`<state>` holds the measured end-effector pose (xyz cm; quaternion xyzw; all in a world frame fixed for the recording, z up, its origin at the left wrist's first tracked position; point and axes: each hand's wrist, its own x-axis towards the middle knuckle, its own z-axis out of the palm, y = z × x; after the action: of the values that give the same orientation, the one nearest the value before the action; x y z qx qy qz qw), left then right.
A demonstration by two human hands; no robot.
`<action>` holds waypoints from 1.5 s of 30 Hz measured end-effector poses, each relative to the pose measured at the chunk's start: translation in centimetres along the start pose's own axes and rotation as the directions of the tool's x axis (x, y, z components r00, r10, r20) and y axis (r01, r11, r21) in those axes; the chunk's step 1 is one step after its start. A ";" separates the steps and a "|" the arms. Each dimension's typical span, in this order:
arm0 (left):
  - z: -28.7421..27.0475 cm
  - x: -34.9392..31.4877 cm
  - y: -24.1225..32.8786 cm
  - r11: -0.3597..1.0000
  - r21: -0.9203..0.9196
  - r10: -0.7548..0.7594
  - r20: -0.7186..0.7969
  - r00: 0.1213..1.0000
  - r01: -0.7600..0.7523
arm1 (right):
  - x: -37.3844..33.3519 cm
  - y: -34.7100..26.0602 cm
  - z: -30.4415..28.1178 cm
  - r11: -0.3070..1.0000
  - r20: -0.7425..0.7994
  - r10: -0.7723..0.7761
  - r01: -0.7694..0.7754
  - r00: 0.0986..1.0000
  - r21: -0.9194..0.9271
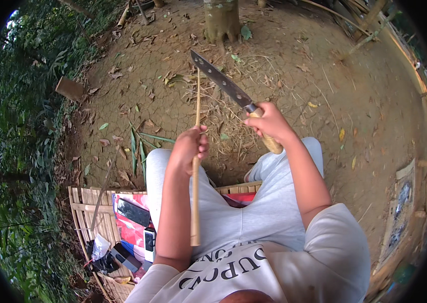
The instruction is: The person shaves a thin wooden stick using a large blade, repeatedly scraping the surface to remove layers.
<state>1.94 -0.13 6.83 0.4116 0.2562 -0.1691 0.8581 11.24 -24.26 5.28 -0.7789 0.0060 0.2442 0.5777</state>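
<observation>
My left hand (189, 148) is closed around a thin pale stick (195, 202), which looks like bamboo. The stick points away from me, its near end over my lap and its far tip close to the blade. In my right hand (270, 122) is a large knife (223, 82) with a dark, spotted blade and a light wooden handle, gripped with the fingers wrapped round it. The blade slants up and left, its tip just beyond the stick's far end. Whether blade and stick touch, I cannot tell.
I sit on a slatted bamboo bench (92, 198). A phone (133, 212) and other small items lie on a red cloth at my left. Ahead, dry shavings (223, 121) and leaves litter cracked soil near a tree trunk (222, 20). A wooden block (70, 89) stands far left beside dense plants.
</observation>
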 end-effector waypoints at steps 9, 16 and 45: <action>-3.8 4.8 -2.5 0.968 -0.204 -0.142 0.044 0.989 0.148 | 3.0 3.9 -1.4 0.839 -0.049 -0.306 0.245 0.951 -0.486; -1.9 5.5 -2.1 0.987 0.082 -0.128 -0.096 0.987 0.136 | 6.0 4.0 1.9 0.834 0.194 -0.254 0.316 0.948 -0.452; -3.2 6.4 -1.5 0.910 -0.319 -0.275 0.014 0.961 0.265 | 11.5 12.4 7.9 0.867 0.174 -0.286 0.332 0.942 -0.372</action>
<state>5.47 1.05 0.48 0.2314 0.3480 -0.2363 0.8772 14.79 -18.15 -11.94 -0.8553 -0.2010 0.1880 0.4391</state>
